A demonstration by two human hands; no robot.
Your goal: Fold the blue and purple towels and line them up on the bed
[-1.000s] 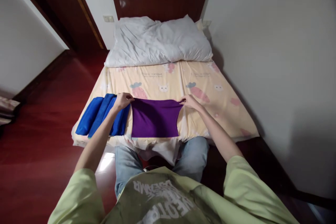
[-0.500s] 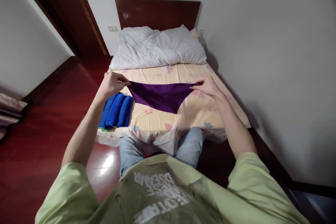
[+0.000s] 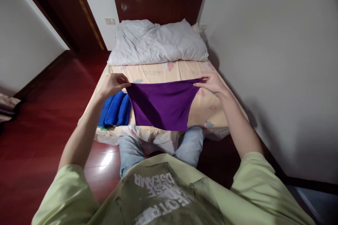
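Observation:
A purple towel is stretched between my two hands above the near part of the bed. My left hand pinches its upper left corner, and my right hand pinches the upper right one. The cloth hangs down towards me, its lower edge near the front of the mattress. Several rolled or folded blue towels lie side by side just below my left hand, partly covered by my forearm and the purple cloth. A bit of green shows at their near edge.
The bed has a peach floral sheet. A white quilt lies bunched against the dark wooden headboard. A white wall runs along the right, and a reddish floor lies to the left. My knees touch the bed's front.
The purple towel has swung down and spread out, so more of its face shows. My right hand has moved slightly right. The view has tilted down a little.

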